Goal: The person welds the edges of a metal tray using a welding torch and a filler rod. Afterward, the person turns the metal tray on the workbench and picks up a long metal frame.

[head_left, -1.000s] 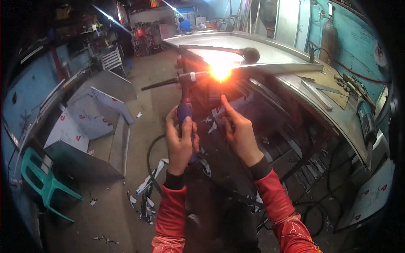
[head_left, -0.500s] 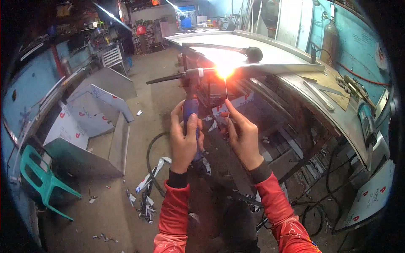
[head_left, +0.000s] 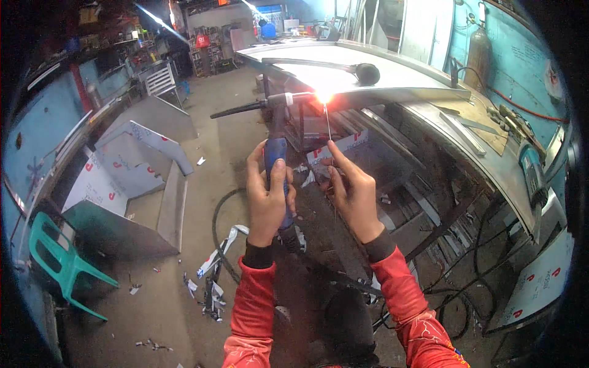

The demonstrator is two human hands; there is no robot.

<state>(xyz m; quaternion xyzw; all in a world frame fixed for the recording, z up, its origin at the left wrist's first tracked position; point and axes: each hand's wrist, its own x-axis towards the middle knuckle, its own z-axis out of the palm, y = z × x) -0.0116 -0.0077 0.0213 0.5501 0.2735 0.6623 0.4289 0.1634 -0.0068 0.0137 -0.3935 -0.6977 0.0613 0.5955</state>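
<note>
My left hand (head_left: 265, 193) is wrapped round the blue handle of a TIG welding torch (head_left: 277, 150), held upright with its head pointing right. Where the torch tip meets the front edge of a metal panel (head_left: 405, 95), a bright welding arc (head_left: 324, 96) glows and hides the joint. From below, a thin filler rod (head_left: 328, 126) reaches up to the glow, pinched between the fingers of my right hand (head_left: 356, 199). A long-handled black-headed mallet (head_left: 368, 73) lies on the panel just behind the arc.
An angle grinder (head_left: 532, 172) rests on the workbench's right side near metal strips (head_left: 460, 135). A gas cylinder (head_left: 477, 55) stands at the back right. Folded sheet-metal pieces (head_left: 123, 224) and a green plastic chair (head_left: 61, 260) are at left. Hoses (head_left: 218, 214) and scraps litter the floor.
The glow at the arc has become smaller and less orange, so the torch head and the rod show more clearly. Both hands stay nearly in place; the view has shifted slightly.
</note>
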